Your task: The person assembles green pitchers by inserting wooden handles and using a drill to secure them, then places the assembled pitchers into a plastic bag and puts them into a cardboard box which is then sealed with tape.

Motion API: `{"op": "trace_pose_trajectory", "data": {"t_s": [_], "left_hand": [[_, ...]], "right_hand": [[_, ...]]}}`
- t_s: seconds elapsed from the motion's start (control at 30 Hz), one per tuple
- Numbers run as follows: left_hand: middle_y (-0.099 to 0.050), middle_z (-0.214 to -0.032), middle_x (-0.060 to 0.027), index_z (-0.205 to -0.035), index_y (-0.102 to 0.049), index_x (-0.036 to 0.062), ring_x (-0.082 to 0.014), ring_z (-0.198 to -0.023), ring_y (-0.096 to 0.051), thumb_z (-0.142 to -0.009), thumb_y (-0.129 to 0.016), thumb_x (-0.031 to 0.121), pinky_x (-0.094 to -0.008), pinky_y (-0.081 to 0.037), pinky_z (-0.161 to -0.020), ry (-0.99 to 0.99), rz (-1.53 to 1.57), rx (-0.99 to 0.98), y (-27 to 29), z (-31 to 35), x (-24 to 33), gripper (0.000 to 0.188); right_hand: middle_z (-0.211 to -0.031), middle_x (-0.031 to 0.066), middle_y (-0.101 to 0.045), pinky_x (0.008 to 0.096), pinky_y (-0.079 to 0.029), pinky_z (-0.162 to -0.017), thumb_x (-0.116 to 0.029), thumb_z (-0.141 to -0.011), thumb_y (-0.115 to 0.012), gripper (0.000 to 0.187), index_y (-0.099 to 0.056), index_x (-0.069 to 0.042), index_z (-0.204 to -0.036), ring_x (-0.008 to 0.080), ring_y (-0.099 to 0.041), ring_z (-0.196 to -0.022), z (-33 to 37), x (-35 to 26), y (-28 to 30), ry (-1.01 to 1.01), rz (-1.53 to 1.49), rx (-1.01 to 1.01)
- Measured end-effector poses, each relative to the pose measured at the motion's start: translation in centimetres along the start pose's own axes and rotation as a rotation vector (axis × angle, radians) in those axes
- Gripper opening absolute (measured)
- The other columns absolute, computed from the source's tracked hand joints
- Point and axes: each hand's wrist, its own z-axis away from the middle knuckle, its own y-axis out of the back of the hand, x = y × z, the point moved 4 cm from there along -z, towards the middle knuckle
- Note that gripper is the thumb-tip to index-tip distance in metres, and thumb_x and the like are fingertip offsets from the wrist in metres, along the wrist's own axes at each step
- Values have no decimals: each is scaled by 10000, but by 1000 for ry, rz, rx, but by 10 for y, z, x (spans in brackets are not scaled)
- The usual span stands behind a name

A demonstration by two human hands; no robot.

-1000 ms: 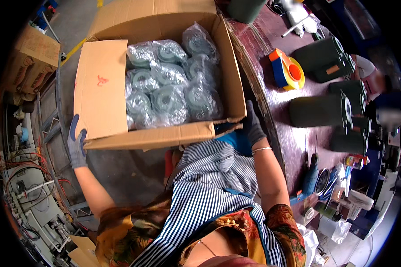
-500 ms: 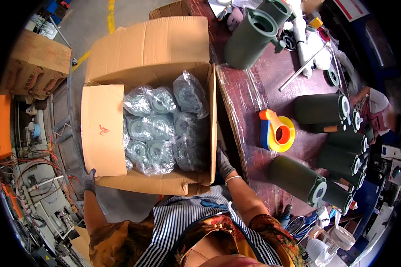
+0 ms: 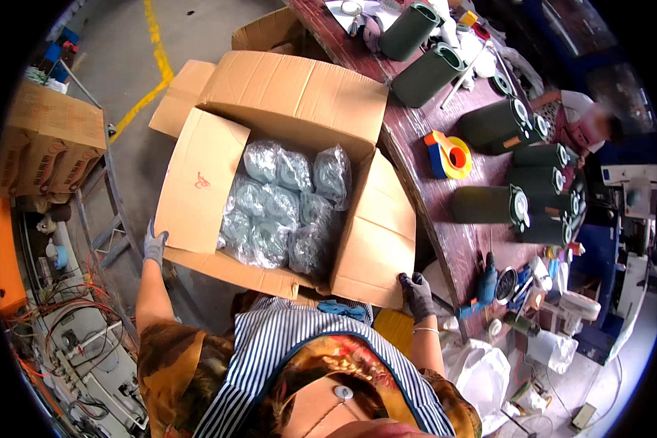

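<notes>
A large open cardboard box (image 3: 292, 91) stands in front of me, its flaps folded outward. Inside sit several grey-green vessels (image 3: 270, 201) wrapped in clear plastic, packed in rows. My left hand (image 3: 155, 243), in a grey glove, grips the near corner of the left flap (image 3: 197, 182), thumb on top. At the near right corner, my gloved right hand (image 3: 417, 296) pinches the edge of the right flap (image 3: 378, 230). The fingers beneath both flaps are partly hidden.
On the dark red table (image 3: 409, 135) at the right stand and lie several dark green jugs (image 3: 482, 204), an orange and blue tape dispenser (image 3: 447, 155) and a drill (image 3: 485, 281). Stacked cartons (image 3: 51, 139) and a metal frame (image 3: 109, 212) are left. Another person (image 3: 577, 120) is beyond the table.
The box has turned clockwise and sits farther from the table's edge. Its right flap now leans outward, and my right hand has moved from the box's right side to that flap's corner.
</notes>
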Motion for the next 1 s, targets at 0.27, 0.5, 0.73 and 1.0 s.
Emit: {"op": "trace_pose_trajectory", "data": {"t_s": [0.27,0.5,0.73,1.0], "left_hand": [[-564,-1384,-124,-1483,-387,20,-250,-1218,-578,-917,-733,293,-386,-470,-1023,120,111,15,1,17,-10,717],[-436,-1552,-60,-1528,-387,151,-290,-1434,-378,-1023,-359,521,-521,-323,-1146,599,789,94,50,68,-75,627],[-386,-1586,-61,-1519,-423,228,-317,-1424,-384,-947,-323,699,-550,-309,-1173,1011,1315,75,-127,256,-145,748],[-413,-1535,-98,-1486,-418,170,-310,-1416,-378,-988,-381,512,-492,-286,-1176,564,387,-308,-247,377,-133,606]], "right_hand": [[-1293,93,-623,340,-444,-1036,-145,-982,-621,388,-550,8,-1332,170,-580,-1174,160,-102,-88,314,-106,-329],[-1399,161,-575,415,-363,-1143,-374,-940,-605,547,-544,-127,-1424,326,-480,-1367,65,-50,-278,1132,1361,-511],[-1128,97,-681,323,-488,-926,-231,-985,-628,330,-637,14,-1206,212,-625,-1015,-112,-202,-188,750,119,89],[-1366,172,-608,412,-434,-1073,-705,-976,-364,842,-464,-21,-1458,284,-624,-1158,-245,-222,-195,497,-731,-390]]}}
